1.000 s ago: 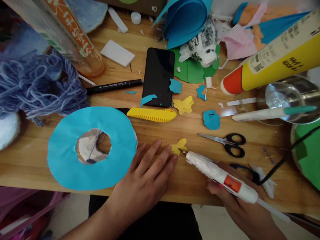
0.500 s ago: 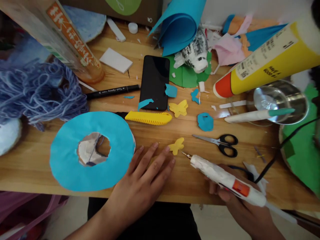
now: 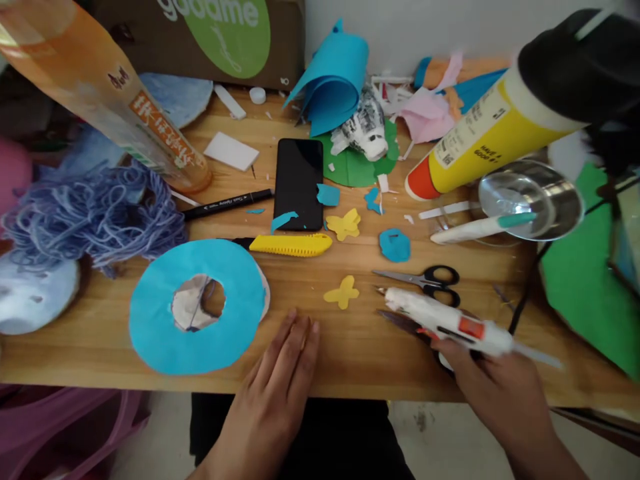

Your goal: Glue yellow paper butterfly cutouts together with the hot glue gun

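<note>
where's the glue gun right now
In the head view, the glue gun is right of centre in the right hand, beside black-handled scissors, pointing toward the nearer yellow cutout.

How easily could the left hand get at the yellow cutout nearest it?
Probably yes: the left hand rests near the yellow cutout, with only tabletop showing between them.

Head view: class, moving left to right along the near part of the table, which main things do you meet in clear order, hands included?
Pale blue rounded piece → blue ring → left hand → nearer yellow cutout → white glue gun, held in the right hand → green sheet.
</note>
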Tool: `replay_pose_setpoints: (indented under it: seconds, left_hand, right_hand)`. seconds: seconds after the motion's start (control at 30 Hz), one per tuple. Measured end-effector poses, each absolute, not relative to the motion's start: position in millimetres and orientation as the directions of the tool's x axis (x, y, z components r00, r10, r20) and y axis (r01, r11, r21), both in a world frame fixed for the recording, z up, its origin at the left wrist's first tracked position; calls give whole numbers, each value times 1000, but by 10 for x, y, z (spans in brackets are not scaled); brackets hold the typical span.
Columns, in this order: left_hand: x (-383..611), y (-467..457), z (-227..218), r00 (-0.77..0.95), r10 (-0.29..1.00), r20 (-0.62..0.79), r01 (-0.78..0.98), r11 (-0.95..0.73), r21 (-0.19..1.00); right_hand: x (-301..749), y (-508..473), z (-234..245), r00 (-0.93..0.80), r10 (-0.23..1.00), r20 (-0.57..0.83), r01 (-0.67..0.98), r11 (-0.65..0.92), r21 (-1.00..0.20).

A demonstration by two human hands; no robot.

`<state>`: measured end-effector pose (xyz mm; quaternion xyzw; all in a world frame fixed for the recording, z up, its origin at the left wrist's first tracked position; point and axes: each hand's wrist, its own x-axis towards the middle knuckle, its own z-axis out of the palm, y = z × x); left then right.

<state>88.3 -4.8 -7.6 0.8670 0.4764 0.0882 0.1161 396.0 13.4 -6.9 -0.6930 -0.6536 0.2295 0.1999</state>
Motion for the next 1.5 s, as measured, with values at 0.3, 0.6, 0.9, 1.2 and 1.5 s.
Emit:
replay_pose_setpoints:
  seconds: [0.3, 0.6, 0.9, 1.2, 1.5]
  left_hand:
    - [826, 59, -178, 448, 862, 236, 683, -500, 532]
    - [1153, 254, -162, 178, 861, -477, -114, 500, 859]
    - [1157, 254, -96, 214, 968, -132, 93, 115, 989]
    - [1029, 294, -182, 534, 808, 249, 721, -589, 367]
    - [1067, 260, -229, 633, 765, 121, 749, -644, 156]
  right_hand:
    - [4061, 158, -92, 293, 952, -84, 820, -296, -490]
    - [3478, 4, 70, 74, 984, 162, 792, 40, -609]
    - [2983, 74, -21, -53, 977, -209, 399, -171, -901]
    - [3240, 57, 61, -26, 997, -78, 492, -55, -869]
    - [3258, 9, 9, 0, 984, -176, 427, -159, -890]
